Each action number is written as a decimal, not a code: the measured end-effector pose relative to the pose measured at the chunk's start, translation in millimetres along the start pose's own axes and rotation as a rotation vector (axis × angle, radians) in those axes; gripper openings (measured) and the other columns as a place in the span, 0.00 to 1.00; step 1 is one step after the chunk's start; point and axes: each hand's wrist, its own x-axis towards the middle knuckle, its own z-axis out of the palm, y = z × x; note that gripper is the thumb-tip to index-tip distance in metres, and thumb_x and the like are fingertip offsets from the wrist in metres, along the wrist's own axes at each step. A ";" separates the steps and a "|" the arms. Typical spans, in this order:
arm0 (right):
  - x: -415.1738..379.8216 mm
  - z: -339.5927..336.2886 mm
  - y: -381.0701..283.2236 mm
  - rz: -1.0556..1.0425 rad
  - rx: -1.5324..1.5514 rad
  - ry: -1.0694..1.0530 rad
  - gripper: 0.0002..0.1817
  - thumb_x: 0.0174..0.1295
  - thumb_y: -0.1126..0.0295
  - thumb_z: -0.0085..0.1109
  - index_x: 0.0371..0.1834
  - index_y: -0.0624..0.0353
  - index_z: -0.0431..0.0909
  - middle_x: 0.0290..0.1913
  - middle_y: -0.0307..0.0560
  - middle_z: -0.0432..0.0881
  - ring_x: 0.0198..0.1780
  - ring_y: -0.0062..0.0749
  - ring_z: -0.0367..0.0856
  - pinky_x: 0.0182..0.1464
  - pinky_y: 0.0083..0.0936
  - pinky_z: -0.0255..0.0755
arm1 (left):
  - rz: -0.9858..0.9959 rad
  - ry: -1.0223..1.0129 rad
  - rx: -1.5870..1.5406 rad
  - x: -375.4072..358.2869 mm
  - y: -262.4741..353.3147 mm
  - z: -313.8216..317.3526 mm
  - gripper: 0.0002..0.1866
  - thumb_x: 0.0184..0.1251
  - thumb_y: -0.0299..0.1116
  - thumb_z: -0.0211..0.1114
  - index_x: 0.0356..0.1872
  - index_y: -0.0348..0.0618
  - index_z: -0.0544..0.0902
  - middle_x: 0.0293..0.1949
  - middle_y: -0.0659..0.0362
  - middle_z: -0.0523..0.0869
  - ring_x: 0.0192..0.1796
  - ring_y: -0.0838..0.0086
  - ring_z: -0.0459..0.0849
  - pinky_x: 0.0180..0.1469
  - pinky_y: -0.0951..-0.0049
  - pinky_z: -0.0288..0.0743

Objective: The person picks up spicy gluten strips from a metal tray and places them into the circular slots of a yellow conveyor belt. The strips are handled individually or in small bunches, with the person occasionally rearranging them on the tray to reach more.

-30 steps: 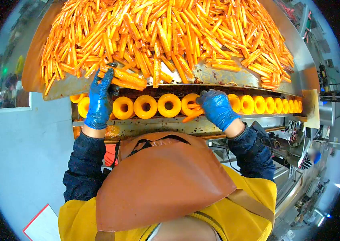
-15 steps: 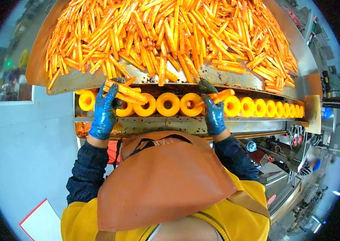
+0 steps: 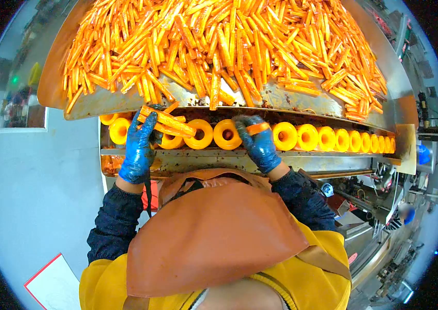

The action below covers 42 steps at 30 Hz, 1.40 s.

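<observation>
My left hand (image 3: pixel 140 150), in a blue glove, is closed around several orange, sauce-coated food sticks (image 3: pixel 166 124) that point right over the row of yellow funnel-shaped cups (image 3: pixel 198 135). Stains darken the glove. My right hand (image 3: pixel 261 150), gloved the same way, is over the row, just right of a round-mouthed cup (image 3: pixel 227 134). Between its thumb and fingers is an orange food stick (image 3: pixel 258 128). The right fingertips are dark and slightly blurred. Both hands hide some of the cups beneath them.
A metal tray (image 3: pixel 281 98) with a large heap of the same sticks (image 3: pixel 219 46) lies beyond the cups. A metal ledge (image 3: pixel 260 161) runs along the near side, close to my brown apron (image 3: pixel 213 232). At the right end stands a tan board (image 3: pixel 407 147); machinery lies farther right.
My right hand has moved left along the row, and fewer sticks show in it. The cups have shifted position along their line. My left hand still holds its bunch.
</observation>
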 end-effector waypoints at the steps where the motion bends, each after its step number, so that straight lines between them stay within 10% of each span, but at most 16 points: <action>1: 0.2 1.1 -10.0 0.023 -0.117 -0.182 0.16 0.63 0.60 0.58 0.48 0.59 0.79 0.41 0.55 0.82 0.44 0.45 0.81 0.45 0.35 0.74 | -0.005 -0.010 0.006 -0.2 -0.8 -2.1 0.16 0.66 0.37 0.63 0.51 0.42 0.78 0.29 0.66 0.81 0.24 0.86 0.74 0.25 0.85 0.66; 10: 16.7 -12.2 -21.1 0.137 -0.727 -0.731 0.14 0.53 0.61 0.60 0.37 0.58 0.79 0.34 0.58 0.82 0.37 0.49 0.83 0.38 0.43 0.76 | 0.084 -0.116 0.136 -6.4 4.9 3.0 0.16 0.66 0.36 0.62 0.51 0.40 0.78 0.35 0.64 0.83 0.29 0.85 0.77 0.29 0.84 0.71; 15: 21.4 -4.1 -37.7 -0.264 -0.647 -0.368 0.23 0.49 0.64 0.67 0.48 0.60 0.76 0.45 0.58 0.79 0.41 0.48 0.80 0.43 0.40 0.75 | 0.093 -0.137 0.179 -11.2 4.1 15.4 0.14 0.65 0.32 0.63 0.51 0.41 0.79 0.38 0.64 0.83 0.33 0.87 0.77 0.31 0.85 0.72; 17: 27.7 8.7 -57.3 -0.373 -0.134 -0.330 0.25 0.50 0.62 0.68 0.52 0.59 0.76 0.44 0.55 0.79 0.38 0.48 0.79 0.41 0.38 0.75 | 0.060 -0.154 0.242 -14.0 3.2 20.1 0.14 0.65 0.31 0.63 0.51 0.42 0.78 0.39 0.63 0.82 0.35 0.84 0.78 0.36 0.83 0.74; 24: 18.2 46.1 -38.3 -0.001 0.275 -0.366 0.15 0.53 0.71 0.67 0.43 0.61 0.78 0.42 0.52 0.81 0.42 0.43 0.81 0.46 0.29 0.76 | 0.145 -0.142 0.400 -21.7 4.0 18.9 0.09 0.65 0.27 0.62 0.45 0.42 0.81 0.40 0.62 0.83 0.39 0.81 0.79 0.40 0.80 0.75; 31: 11.3 36.2 -25.8 -0.121 -0.205 -0.327 0.21 0.55 0.63 0.66 0.51 0.56 0.76 0.47 0.49 0.78 0.41 0.43 0.81 0.43 0.32 0.77 | 0.001 -0.137 0.352 -9.0 -20.3 3.0 0.09 0.65 0.32 0.64 0.44 0.42 0.82 0.37 0.64 0.84 0.30 0.86 0.76 0.32 0.83 0.73; 42: 11.2 61.3 -28.7 -0.082 0.100 -0.368 0.19 0.51 0.67 0.66 0.46 0.59 0.77 0.40 0.54 0.79 0.42 0.50 0.79 0.44 0.39 0.74 | 0.001 -0.170 0.243 -8.5 -0.7 1.8 0.14 0.66 0.32 0.63 0.49 0.37 0.81 0.44 0.59 0.85 0.43 0.79 0.82 0.44 0.79 0.78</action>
